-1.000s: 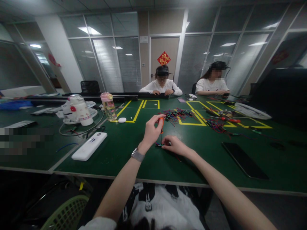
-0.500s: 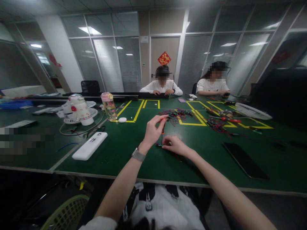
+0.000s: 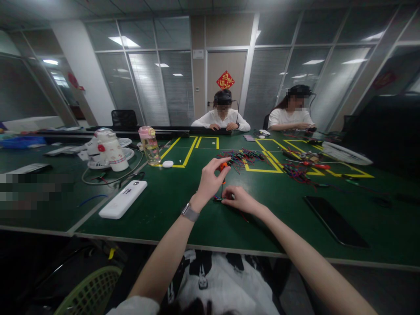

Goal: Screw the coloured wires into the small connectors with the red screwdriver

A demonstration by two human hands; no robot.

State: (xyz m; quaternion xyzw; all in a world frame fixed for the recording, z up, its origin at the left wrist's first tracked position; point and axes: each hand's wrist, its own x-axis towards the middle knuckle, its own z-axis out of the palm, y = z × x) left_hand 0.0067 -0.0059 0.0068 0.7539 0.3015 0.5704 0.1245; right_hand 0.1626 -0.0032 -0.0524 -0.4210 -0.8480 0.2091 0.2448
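Observation:
My left hand [image 3: 211, 176] is closed around the orange handle of a screwdriver [image 3: 224, 166], held upright with its thin shaft pointing down. The tip meets a small green terminal block [image 3: 218, 199] lying on the green table mat. My right hand [image 3: 240, 199] pinches the block's right side with thumb and forefinger, and thin red wire shows beneath that hand. Just beyond my hands lies a pile of red and black wires with small green connectors [image 3: 244, 156]. The exact contact of the tip is too small to make out.
A white power bank [image 3: 124, 200] lies to the left, near a pink-lidded bottle [image 3: 149, 145] and a white jug [image 3: 110, 151]. On the right are a black phone [image 3: 335, 221] and another wire bundle [image 3: 297, 172]. Two people sit across the table.
The fingers of my left hand have shifted on the screwdriver, and more of its orange handle shows. My right hand stays in place at the terminal block.

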